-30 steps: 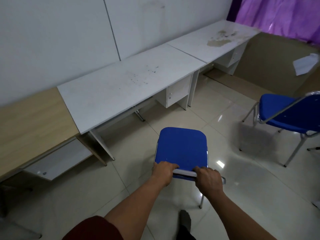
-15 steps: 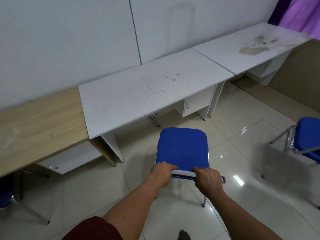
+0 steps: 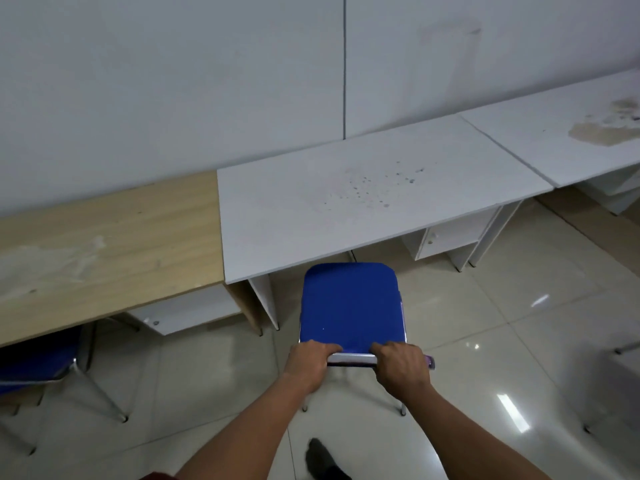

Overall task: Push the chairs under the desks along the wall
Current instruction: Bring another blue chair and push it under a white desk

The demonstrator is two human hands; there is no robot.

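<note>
From the head camera, looking down, a person holds the blue chair [image 3: 351, 308] from behind. The left hand [image 3: 310, 363] and the right hand [image 3: 401, 370] are both curled tight around the shiny top bar of the chair back, one at each end. Holding it at both ends helps the chair go straight and not twist.

The chair faces the white desk [image 3: 346, 202], which stands against the wall [image 3: 173, 81]. The front edge of the seat is right at the desk's front edge, lined up with the open gap under the top. It sits between the desk's left leg panel and the small cupboard [image 3: 446, 239] on the right, so I think it has room to slide in. It is not under the desk yet.

To the left is a wooden desk [image 3: 104, 251]. Another blue chair [image 3: 38, 362] is tucked partly under it, though only a corner shows, so I cannot say how far in it is. To the right is one more white desk [image 3: 571, 140] with a brown stain on top.

Down at the bottom, a dark foot [image 3: 322, 462] is on the shiny tile floor [image 3: 502, 341], close behind the chair, as if stepping forward to push.
</note>
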